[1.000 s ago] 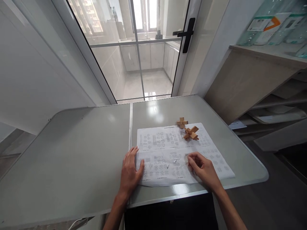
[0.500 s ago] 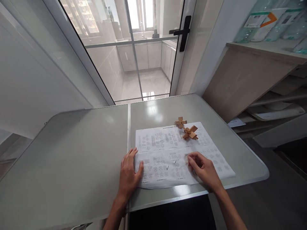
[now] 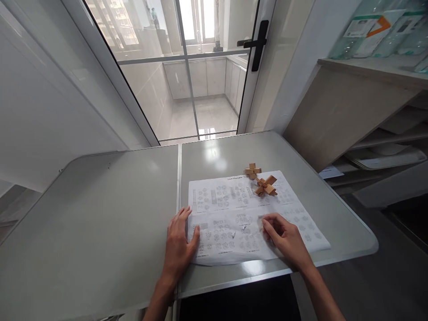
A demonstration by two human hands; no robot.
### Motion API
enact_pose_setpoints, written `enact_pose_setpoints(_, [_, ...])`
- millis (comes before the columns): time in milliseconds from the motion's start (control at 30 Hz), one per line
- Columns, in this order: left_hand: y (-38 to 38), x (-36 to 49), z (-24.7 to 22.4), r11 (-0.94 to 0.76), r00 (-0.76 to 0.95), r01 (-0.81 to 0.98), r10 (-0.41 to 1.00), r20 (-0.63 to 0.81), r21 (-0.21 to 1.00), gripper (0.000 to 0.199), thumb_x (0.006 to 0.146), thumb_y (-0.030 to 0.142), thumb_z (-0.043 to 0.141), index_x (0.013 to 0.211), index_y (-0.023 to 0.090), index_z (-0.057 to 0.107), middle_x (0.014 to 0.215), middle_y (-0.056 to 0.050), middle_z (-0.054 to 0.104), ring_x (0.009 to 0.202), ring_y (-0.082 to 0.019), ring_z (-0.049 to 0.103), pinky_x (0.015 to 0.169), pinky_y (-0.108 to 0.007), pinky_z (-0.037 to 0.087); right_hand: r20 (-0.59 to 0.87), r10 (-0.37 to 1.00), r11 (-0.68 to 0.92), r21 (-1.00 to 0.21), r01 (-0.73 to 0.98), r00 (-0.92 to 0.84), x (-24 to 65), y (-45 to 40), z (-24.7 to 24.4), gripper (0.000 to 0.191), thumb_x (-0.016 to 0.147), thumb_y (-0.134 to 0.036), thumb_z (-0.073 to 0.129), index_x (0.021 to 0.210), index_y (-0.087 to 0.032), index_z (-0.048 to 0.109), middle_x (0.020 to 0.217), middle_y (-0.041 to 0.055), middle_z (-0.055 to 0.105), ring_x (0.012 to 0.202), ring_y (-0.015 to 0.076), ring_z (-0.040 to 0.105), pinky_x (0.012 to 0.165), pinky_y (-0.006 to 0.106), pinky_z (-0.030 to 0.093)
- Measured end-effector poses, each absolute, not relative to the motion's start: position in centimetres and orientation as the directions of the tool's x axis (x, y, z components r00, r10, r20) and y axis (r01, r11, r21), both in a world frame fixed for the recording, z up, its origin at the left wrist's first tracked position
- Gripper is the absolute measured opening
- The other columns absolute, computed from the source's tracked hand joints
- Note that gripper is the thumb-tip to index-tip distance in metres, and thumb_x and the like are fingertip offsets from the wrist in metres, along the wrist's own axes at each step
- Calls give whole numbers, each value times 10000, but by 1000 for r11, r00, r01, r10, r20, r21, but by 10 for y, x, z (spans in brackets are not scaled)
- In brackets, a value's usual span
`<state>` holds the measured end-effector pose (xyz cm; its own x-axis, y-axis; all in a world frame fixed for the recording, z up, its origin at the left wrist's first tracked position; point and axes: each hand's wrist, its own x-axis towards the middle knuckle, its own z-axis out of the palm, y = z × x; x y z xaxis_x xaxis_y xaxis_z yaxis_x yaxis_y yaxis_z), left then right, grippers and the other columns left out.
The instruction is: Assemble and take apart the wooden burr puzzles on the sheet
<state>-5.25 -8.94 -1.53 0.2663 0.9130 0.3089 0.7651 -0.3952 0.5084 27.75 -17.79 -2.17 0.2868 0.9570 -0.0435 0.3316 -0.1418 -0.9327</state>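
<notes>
A printed instruction sheet [image 3: 220, 216] with rows of small diagrams lies on the table, with a crease across it and two small torn spots. My left hand [image 3: 180, 236] rests flat at its left edge, fingers stretched and thumb spread onto the paper. On the right part of the sheet sits my right hand [image 3: 282, 236], fingers curled and thumb drawn against the index finger; whether anything is pinched there is hidden. Beyond it, a wooden interlocking puzzle [image 3: 266, 185] shaped like a cross stands on the sheet. A second, smaller-looking wooden puzzle [image 3: 253, 170] is just behind, at the sheet's far edge.
The pale folding table [image 3: 133, 214] has a metal seam down its middle and a metal rim. A glass door [image 3: 207, 80] with a black handle stands behind it. To the right, a wooden shelf [image 3: 347, 98] carries clear plastic bottles [image 3: 354, 35].
Both hands, the sheet and the wooden puzzles keep their places. Only the camera view has shifted very slightly.
</notes>
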Motion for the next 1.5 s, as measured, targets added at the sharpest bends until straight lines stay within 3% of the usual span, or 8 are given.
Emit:
enact_pose_setpoints(1067, [-88, -51, -19, -379, 241, 748, 920, 309, 545, 456, 1032, 320, 580, 1480, 236, 549, 1543, -126, 648, 1488, -333, 570, 1263, -599, 424, -26, 962, -114, -942, 314, 271, 279, -179, -23, 428, 1008, -651, 642, 1007, -225, 686, 748, 32, 717, 632, 204, 647, 622, 322, 520])
enact_pose_setpoints(1300, [-90, -51, -19, -339, 193, 729, 935, 297, 594, 456, 1043, 320, 561, 1488, 225, 535, 1585, -142, 604, 1584, -349, 460, 1272, -616, 420, -32, 960, -118, -946, 300, 278, 280, -180, -26, 423, 1002, -638, 655, 1011, -217, 688, 747, 30, 715, 617, 195, 637, 611, 321, 523])
enact_pose_setpoints(1500, [-90, -50, -17, -336, 184, 732, 935, 303, 592, 450, 1030, 302, 580, 1475, 236, 565, 1521, -133, 654, 1561, -346, 493, 1259, -608, 443, -29, 957, -121, -943, 309, 289, 278, -180, -22, 430, 987, -652, 663, 981, -222, 688, 733, 28, 709, 614, 200, 640, 600, 318, 518])
